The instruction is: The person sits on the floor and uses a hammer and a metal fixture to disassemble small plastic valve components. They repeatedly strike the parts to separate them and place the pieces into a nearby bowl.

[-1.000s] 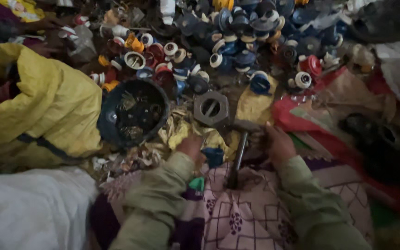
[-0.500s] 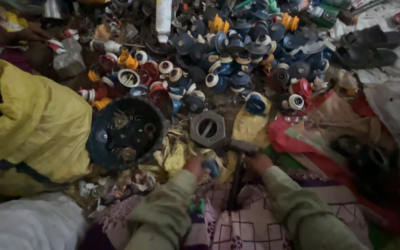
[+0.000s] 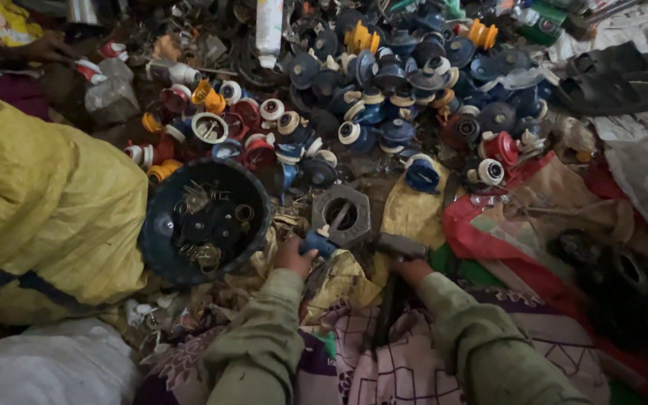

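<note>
Floor space ahead of the seated person is covered with a heap of blue, red, orange and white plastic parts [image 3: 384, 127], with a pair of dark sandals [image 3: 613, 75] at the far right and a yellow sack [image 3: 54, 217] at the left. A dark round basin [image 3: 204, 221] holding small metal bits sits just beside the sack.

Position now: the left hand [image 3: 294, 255] is closed around a small blue part [image 3: 318, 241], pressing it against the near edge of a grey hexagonal metal block [image 3: 343, 216] with a round hole through its middle. The right hand [image 3: 412, 268] is wrapped around the dark handle of a hammer [image 3: 399, 246]; the hammer head lies low, just right of the block and touching or nearly touching the yellow wrapping under it.

Change over the last second: the block, the basin and the heap sit lower and nearer in the view, consistent with the head tilting rather than the objects moving. The left hand has closed in from beside the block to its near edge, and the blue part is now at the block. The hammer has stayed low throughout, with no raised stroke.

Judgement: the part is being seated on the block as an anvil, and striking has not begun. Finger detail on both hands is too dark to resolve.
</note>
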